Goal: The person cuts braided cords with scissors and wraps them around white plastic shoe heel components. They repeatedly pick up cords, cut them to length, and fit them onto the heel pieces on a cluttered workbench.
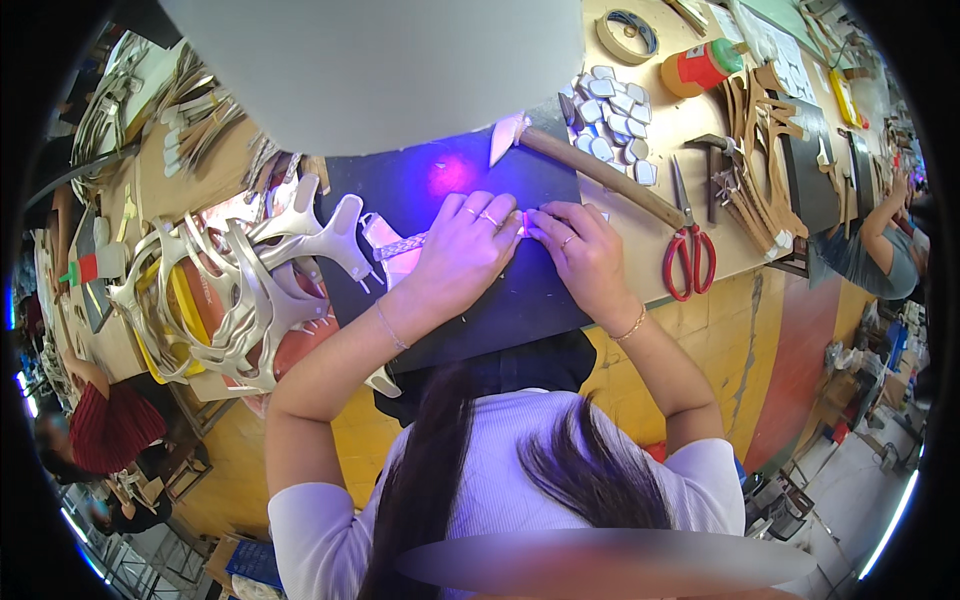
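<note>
A silvery strap piece (400, 260) with a braided section lies on the black mat, running under my left hand (468, 240). The left fingers are closed on it, and the hand hides much of its length. My right hand (582, 245) faces the left, thumb and fingers pinched at a small pale end of the strap (523, 226) lit violet between the hands. Exactly how the fingertips grip this end is too small to tell. Beyond the hands, a wooden-handled hammer (600, 176) lies slantwise, its head on the mat. Red-handled scissors (689, 240) lie right of my right hand.
A large white lamp or machine housing (380, 70) overhangs the mat (490, 325). Silvery strap uppers (240, 290) are heaped at left. At right are small metallic pieces (612, 115), a tape roll (628, 38), a glue bottle (702, 68), another hammer (714, 170) and brown straps (755, 120).
</note>
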A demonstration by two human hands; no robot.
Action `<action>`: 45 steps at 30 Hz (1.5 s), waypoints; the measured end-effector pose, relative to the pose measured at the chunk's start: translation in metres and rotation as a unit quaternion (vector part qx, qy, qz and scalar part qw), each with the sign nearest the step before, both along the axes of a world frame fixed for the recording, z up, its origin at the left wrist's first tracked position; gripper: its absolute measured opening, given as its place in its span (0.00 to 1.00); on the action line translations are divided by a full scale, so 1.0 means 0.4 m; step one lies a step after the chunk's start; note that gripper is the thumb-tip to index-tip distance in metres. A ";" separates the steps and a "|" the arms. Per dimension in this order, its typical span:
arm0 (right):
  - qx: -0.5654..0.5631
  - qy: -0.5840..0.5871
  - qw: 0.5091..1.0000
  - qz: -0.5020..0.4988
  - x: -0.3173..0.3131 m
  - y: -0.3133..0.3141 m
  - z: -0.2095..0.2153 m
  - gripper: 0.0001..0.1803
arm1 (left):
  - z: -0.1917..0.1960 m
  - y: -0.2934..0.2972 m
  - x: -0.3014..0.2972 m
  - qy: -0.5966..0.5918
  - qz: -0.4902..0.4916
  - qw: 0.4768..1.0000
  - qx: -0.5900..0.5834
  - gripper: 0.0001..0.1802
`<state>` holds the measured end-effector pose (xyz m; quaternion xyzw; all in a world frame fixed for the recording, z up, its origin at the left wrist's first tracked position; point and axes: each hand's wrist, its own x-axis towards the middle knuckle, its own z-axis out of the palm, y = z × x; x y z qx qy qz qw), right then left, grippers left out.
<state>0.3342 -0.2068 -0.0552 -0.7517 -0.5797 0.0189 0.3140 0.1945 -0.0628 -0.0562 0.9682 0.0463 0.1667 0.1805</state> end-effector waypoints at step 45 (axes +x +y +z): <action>-0.081 0.001 0.995 -0.058 -0.062 -0.093 0.122 0.23 | -0.020 -0.018 -0.010 -0.016 0.036 0.999 0.008 0.12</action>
